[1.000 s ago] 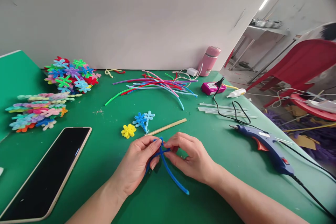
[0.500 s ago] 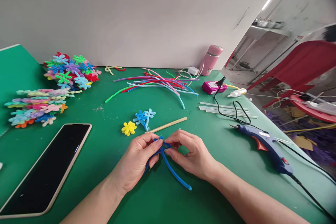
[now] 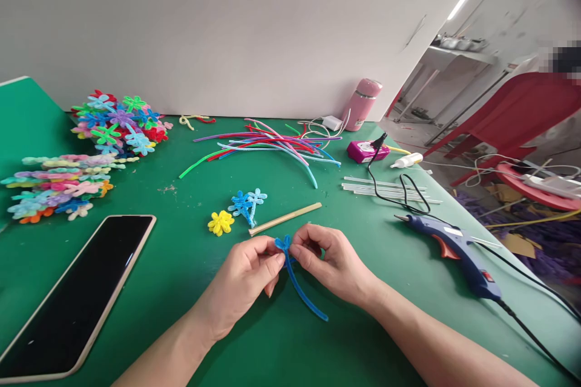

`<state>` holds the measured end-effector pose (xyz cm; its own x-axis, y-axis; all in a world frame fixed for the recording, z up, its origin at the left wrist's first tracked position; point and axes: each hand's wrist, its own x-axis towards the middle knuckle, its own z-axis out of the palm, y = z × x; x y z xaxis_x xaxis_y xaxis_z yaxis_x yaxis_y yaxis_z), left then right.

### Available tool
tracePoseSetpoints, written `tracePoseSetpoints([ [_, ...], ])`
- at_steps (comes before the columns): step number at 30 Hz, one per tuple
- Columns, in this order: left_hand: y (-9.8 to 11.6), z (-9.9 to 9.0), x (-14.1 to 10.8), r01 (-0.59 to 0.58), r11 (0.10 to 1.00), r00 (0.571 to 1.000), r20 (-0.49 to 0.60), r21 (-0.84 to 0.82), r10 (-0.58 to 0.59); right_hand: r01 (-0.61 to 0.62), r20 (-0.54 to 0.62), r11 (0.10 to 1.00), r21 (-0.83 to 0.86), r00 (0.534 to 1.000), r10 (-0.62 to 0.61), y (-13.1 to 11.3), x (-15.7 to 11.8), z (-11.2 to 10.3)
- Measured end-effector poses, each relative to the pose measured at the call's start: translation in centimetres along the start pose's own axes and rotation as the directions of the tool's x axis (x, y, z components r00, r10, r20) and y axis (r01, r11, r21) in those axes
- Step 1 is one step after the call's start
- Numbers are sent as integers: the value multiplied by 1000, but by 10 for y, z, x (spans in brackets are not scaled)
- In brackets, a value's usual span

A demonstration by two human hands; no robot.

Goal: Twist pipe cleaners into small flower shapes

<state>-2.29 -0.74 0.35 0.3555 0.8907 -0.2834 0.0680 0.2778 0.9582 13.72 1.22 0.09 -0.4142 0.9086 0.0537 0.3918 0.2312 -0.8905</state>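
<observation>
A blue pipe cleaner (image 3: 303, 293) is bent into small loops at its top, and a long curved tail hangs toward me. My left hand (image 3: 247, 278) pinches it from the left, just under the loops. From the right, my right hand (image 3: 329, 260) pinches the same piece with thumb and index finger. Just beyond my hands lie a wooden stick (image 3: 285, 219), a yellow flower (image 3: 221, 223) and two joined blue flowers (image 3: 242, 203), one dark and one light.
Loose pipe cleaners (image 3: 272, 145) lie at the back. Piled flowers (image 3: 120, 121) and a phone (image 3: 82, 296) are on the left. To the right are a glue gun (image 3: 458, 248), glue sticks (image 3: 385, 190), a purple socket block (image 3: 361, 151) and a pink bottle (image 3: 362, 106).
The blue loops now show upright above my left fingertips. My right fingers have moved up beside them, and the long tail has shifted slightly with the piece.
</observation>
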Motion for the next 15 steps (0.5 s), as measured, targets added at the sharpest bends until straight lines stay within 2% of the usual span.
tracePoseSetpoints([
  [3,1,-1,0,-44,986,998,46,162,37,-7,1,1000,15,1000,7,-1,0,-1],
  [7,-1,-3,0,-158,918,986,10,364,165,-1,34,1000,-7,999,2,-2,0,-3],
  [15,1,-4,1,-183,897,969,-77,403,233,8,59,996,-85,998,-3,-3,0,-4],
])
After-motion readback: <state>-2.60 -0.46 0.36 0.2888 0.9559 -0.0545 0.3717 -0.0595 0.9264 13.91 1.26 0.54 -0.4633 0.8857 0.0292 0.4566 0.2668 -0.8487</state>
